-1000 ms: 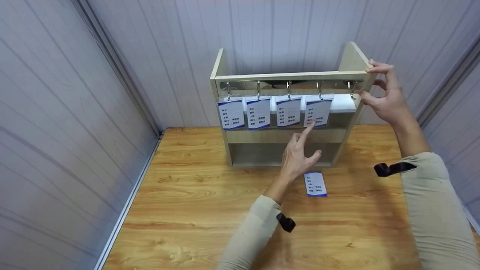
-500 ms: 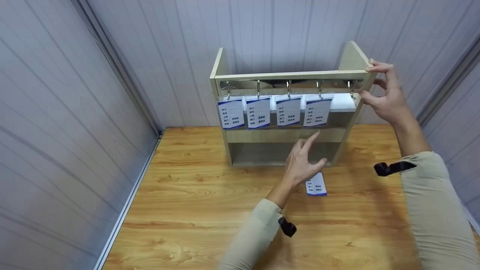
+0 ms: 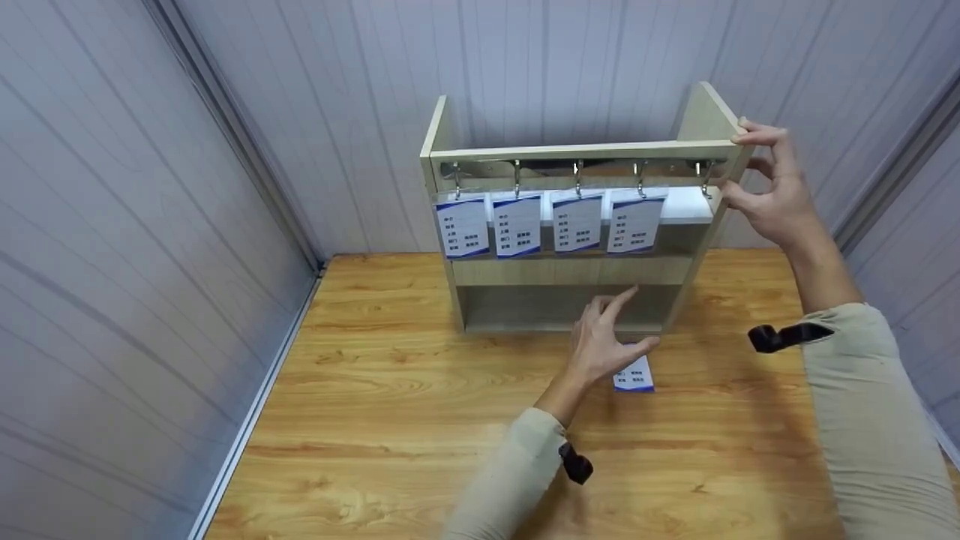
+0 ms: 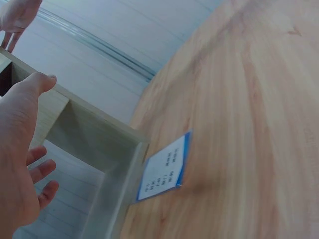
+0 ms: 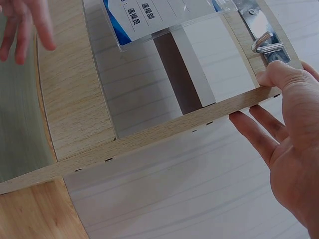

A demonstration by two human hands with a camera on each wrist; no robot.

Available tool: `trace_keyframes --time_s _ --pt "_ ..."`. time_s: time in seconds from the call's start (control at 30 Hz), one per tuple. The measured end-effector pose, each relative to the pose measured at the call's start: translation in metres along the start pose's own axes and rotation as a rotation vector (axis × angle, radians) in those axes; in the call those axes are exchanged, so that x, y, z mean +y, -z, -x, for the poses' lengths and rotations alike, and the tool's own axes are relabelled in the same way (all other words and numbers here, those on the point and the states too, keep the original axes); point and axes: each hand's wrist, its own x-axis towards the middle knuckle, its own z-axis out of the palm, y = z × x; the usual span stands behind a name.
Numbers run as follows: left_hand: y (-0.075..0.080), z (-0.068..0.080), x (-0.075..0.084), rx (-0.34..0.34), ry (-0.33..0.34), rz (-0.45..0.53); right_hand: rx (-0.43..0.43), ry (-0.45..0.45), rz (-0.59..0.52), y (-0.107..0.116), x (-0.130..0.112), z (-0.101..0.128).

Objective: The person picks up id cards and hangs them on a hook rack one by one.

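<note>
A light wooden shelf unit stands at the back of the table, with a metal hook rail under its top board. Several blue-and-white cards hang from the hooks; the rightmost hook is bare. My right hand grips the shelf's right side panel, thumb on its front edge and fingers behind. Another card lies flat on the table in front of the shelf. My left hand hovers just over it with fingers relaxed, holding nothing. The left wrist view shows that card beside the shelf's foot.
The wooden table is boxed in by grey panel walls on the left, back and right. The shelf's lower compartment is open at the front. Black wrist straps sit on both beige sleeves.
My left hand has dropped from the fourth hanging card down to just above the card on the table. The right hand has kept its grip on the shelf.
</note>
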Motion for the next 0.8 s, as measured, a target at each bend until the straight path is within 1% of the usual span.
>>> trace_keyframes --time_s 0.1,0.2,0.43,0.63,0.8 --pt "-0.006 0.003 -0.003 -0.004 0.022 -0.011 -0.004 -0.008 -0.005 0.000 -0.001 0.000" --pt "-0.013 0.005 -0.007 -0.015 0.054 -0.014 0.000 0.004 0.004 0.000 0.000 0.000" --pt "-0.026 0.011 -0.012 -0.041 0.152 -0.026 0.011 0.034 0.018 0.000 0.003 0.001" --pt "-0.035 0.016 -0.013 -0.072 0.233 -0.041 0.016 0.100 0.026 0.000 0.008 0.001" --pt "-0.043 0.020 -0.013 -0.067 0.277 -0.028 0.012 0.084 0.029 0.001 0.007 0.001"
